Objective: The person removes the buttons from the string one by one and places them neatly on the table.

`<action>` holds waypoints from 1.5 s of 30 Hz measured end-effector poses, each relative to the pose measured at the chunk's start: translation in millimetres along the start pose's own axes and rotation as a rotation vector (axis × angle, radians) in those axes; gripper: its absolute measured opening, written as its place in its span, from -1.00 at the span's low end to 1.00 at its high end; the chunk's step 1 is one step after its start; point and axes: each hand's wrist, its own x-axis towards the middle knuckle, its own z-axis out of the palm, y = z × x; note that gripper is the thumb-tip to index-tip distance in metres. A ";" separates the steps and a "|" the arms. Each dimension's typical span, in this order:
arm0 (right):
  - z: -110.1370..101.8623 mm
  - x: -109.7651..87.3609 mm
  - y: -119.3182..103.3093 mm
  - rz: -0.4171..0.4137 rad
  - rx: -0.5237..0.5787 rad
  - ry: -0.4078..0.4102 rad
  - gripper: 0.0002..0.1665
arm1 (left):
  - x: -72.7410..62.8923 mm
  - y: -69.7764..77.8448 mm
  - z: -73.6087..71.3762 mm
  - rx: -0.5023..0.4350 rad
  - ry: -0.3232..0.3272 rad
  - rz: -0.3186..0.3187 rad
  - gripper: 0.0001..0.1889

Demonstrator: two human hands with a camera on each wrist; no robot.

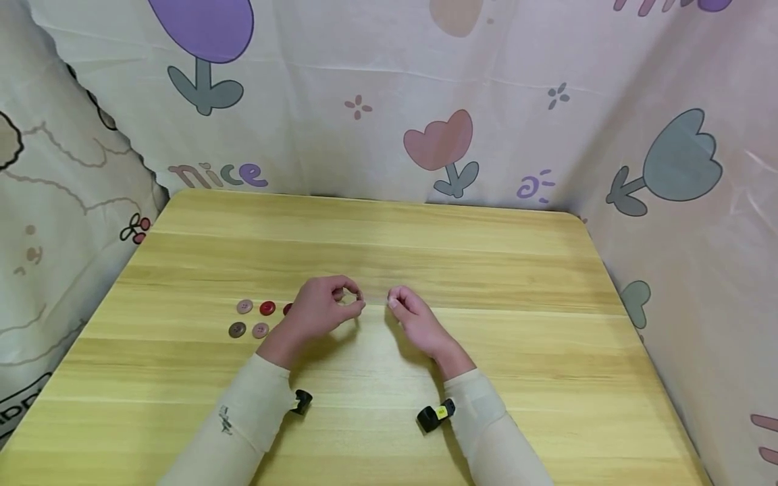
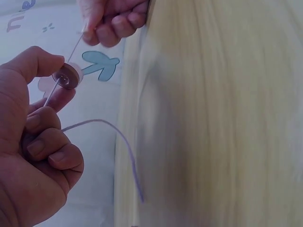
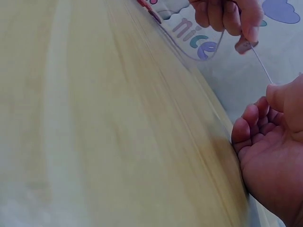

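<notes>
My left hand pinches a brown button between thumb and index finger, held up over the wooden table. A paler disc shows behind it in the left wrist view. Through the button runs a thin, light purple string, whose loose tail passes by the curled lower fingers and hangs down. My right hand, a short way to the right, pinches the string's other end between thumb and index finger. In the right wrist view the stretch of string between the two hands is taut.
Left of my left hand lie several buttons: a pale pink one, a red one, a brown one, another pink one and a dark red one partly hidden by the hand. A patterned curtain borders the wooden table.
</notes>
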 end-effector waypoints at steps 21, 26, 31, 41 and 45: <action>2.4 0.8 1.6 0.014 0.071 0.018 -0.79 | -13.2 -15.6 -42.3 0.063 0.097 -0.058 -0.87; 2.8 0.4 0.3 0.010 0.057 0.019 -0.79 | -18.3 -18.9 -53.2 0.119 0.122 -0.144 -0.85; 3.1 0.4 0.2 0.013 0.059 0.023 -0.81 | -23.8 -24.5 -60.9 0.095 0.127 -0.123 -0.86; 0.0 8.3 25.9 0.018 0.042 0.051 -0.80 | -36.6 -35.0 -77.4 0.041 0.113 -0.187 -0.82; 0.7 4.0 9.1 0.023 0.041 0.032 -0.82 | -40.9 -38.2 -83.3 0.000 0.117 -0.221 -0.81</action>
